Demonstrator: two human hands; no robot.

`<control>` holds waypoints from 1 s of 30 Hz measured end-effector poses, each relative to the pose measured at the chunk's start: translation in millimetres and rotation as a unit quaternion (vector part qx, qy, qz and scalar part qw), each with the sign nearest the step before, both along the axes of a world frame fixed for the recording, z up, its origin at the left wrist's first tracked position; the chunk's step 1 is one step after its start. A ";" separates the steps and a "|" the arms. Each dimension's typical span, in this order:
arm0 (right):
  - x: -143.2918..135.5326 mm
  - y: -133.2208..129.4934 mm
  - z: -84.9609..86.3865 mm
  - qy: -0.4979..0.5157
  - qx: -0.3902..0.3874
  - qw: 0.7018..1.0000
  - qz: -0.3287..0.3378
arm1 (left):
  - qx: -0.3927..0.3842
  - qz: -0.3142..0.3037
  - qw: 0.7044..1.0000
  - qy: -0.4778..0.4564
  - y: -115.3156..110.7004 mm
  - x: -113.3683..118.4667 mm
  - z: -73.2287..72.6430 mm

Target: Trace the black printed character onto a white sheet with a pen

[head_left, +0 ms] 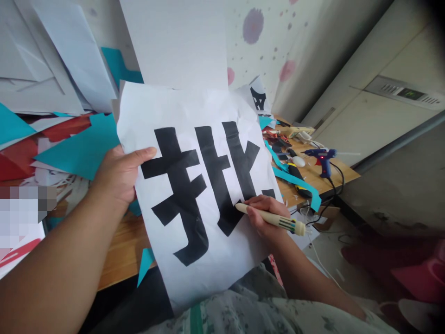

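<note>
A large white paper sheet with a bold black character printed on it is tilted up in front of me. My left hand grips its left edge, thumb on the front and fingers out of sight behind. A cream multi-colour pen is held in my right hand. The pen's tip touches or hovers just over the black strokes at the lower right of the character; I cannot tell which. My right hand covers part of the print there.
Teal paper scraps and white sheets lie at the left. On the wooden table at the right are a blue glue gun with its cable, a black-and-yellow cutter and a teal strip. A white refrigerator stands beyond.
</note>
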State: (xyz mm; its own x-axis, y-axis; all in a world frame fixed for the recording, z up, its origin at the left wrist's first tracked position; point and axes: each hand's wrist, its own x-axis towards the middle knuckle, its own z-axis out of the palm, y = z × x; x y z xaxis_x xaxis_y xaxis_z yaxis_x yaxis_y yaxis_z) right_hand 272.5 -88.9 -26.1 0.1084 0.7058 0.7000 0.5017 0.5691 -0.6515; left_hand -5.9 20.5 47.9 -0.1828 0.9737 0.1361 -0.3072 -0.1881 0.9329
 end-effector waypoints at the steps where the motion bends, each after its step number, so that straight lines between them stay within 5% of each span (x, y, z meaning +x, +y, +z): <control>1: -0.4 -0.3 -0.9 0.011 -0.003 1.000 -0.014 | 0.000 0.002 1.000 0.001 0.1 -0.2 -0.1; 9: -2.0 -1.1 -0.3 0.033 -0.002 0.999 -0.005 | -0.005 -0.006 1.000 -0.005 0.0 -0.2 -0.8; 15: -5.6 0.7 2.6 0.041 0.021 0.995 -0.093 | -0.009 -0.011 1.000 -0.006 -0.3 0.2 0.3; 23: -7.5 2.3 8.4 0.070 0.024 0.995 -0.070 | -0.029 0.010 1.000 -0.007 -4.1 2.7 5.8; 30: -9.7 16.2 19.7 0.106 -0.018 0.993 0.038 | -0.030 -0.007 0.999 -0.008 -1.0 -3.1 -0.5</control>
State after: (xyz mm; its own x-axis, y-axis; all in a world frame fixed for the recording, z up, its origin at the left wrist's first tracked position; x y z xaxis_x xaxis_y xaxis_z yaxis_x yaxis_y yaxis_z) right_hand 262.8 -72.8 -6.3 0.1964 0.7424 0.6405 0.3065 0.5740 -0.7593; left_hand -9.0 19.5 47.5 -0.1700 0.9827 0.0738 -0.3244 -0.1265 0.9374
